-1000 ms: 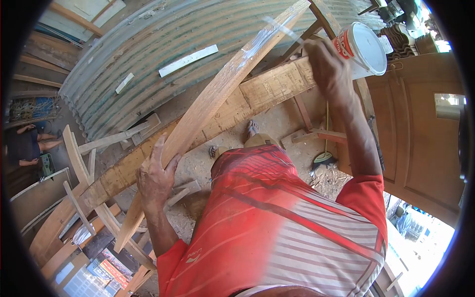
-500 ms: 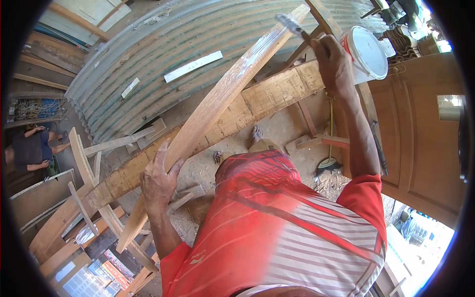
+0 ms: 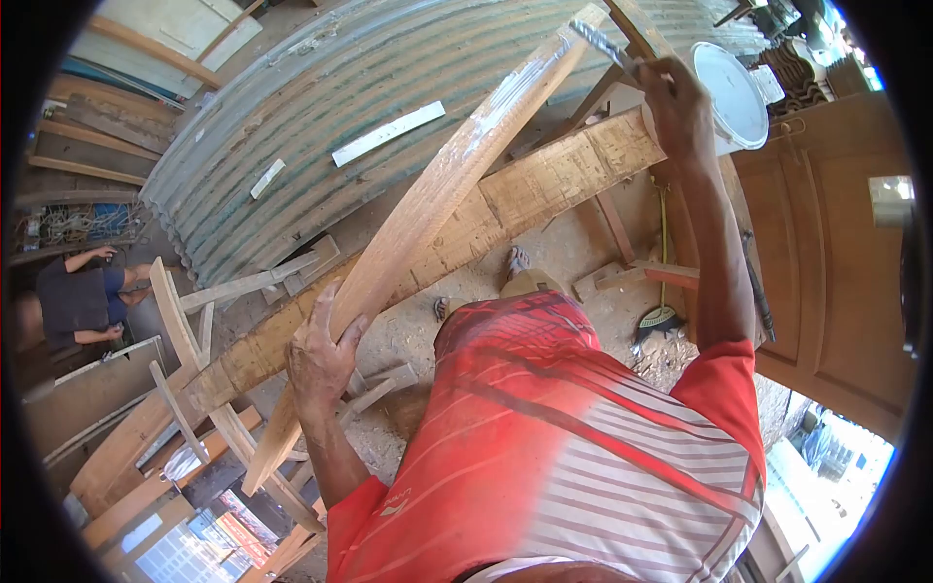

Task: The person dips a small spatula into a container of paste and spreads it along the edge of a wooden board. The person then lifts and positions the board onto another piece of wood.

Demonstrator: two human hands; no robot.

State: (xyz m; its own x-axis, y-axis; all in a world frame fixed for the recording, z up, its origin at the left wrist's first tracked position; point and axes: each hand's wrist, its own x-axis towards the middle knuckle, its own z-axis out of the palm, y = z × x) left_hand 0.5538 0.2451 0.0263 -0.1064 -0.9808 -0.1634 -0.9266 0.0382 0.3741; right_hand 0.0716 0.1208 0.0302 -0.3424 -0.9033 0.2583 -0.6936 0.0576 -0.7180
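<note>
Gripping Plank and Brush, One in Each Hand

The left hand is clasped round a narrow brown wooden plank, fingers over its left edge and thumb against its right; the right hand is closed on the handle of a slim grey brush, whose tip lies over the plank's right edge near the far end; whether it touches the wood I cannot tell. A streaky white coating covers part of the plank's upper face towards that end; the plank slants across a thick, pale tan wooden beam, its far end beyond the beam's far edge and its near end past the near edge.

Beside the beam's right end, partly behind the right hand, is a white plastic bucket with a round lid; beyond the far edge spreads a weathered grey-green corrugated sheet bearing two flat white strips, the shorter one nearer the sheet's left edge; a fan-shaped broom with a yellow handle is below the beam's right end; past the left end is another person in dark clothing.
</note>
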